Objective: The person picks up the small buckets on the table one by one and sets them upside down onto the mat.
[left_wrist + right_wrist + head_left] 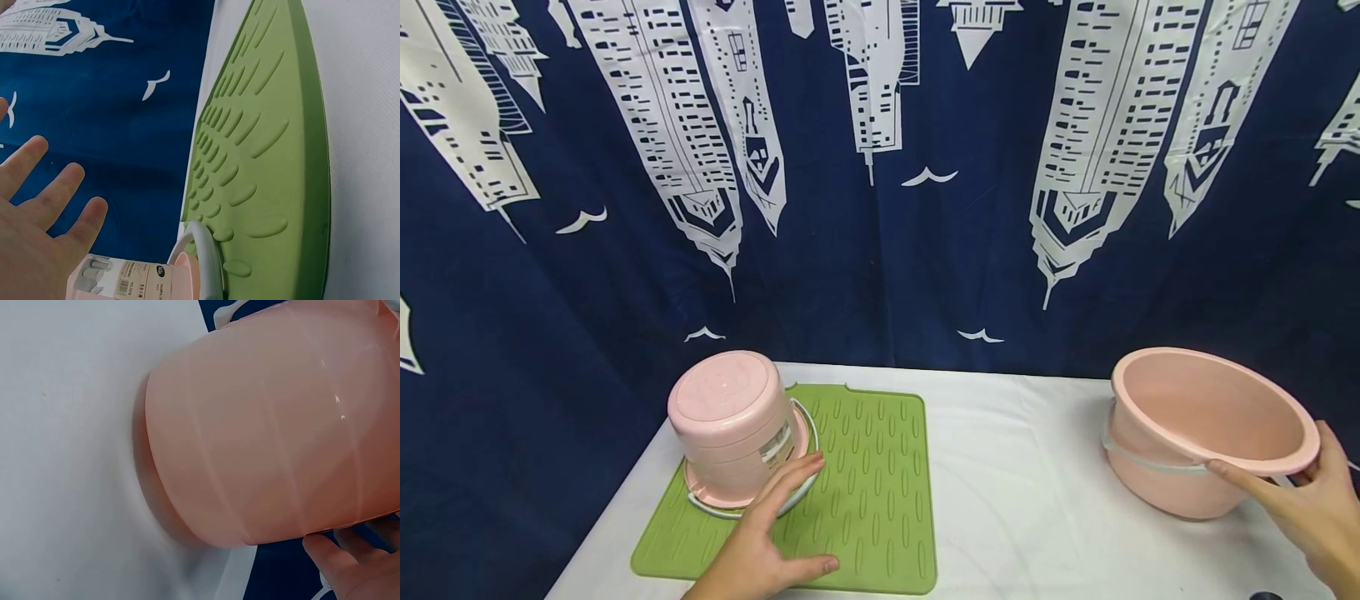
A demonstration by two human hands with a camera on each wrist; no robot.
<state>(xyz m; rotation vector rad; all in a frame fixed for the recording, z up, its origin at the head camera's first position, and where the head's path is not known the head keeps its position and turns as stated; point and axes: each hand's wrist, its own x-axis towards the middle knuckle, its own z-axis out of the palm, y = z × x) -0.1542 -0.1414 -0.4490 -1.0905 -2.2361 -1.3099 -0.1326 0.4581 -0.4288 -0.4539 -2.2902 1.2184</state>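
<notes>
- Left hand [758,546] lies flat and spread on the mat [880,500], fingertips at the upturned bucket [733,429].
- Right hand [1311,508] pinches the upright bucket's [1195,433] rim.
- Judged step: draining; next, upend it beside the first.

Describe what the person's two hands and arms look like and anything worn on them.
Both hands are bare: no gloves, rings or watch show on the left hand or the right hand. No sleeve reaches the visible wrists or forearm edges. Nails are short and unpainted where visible. No cables or markings appear on either.
</notes>
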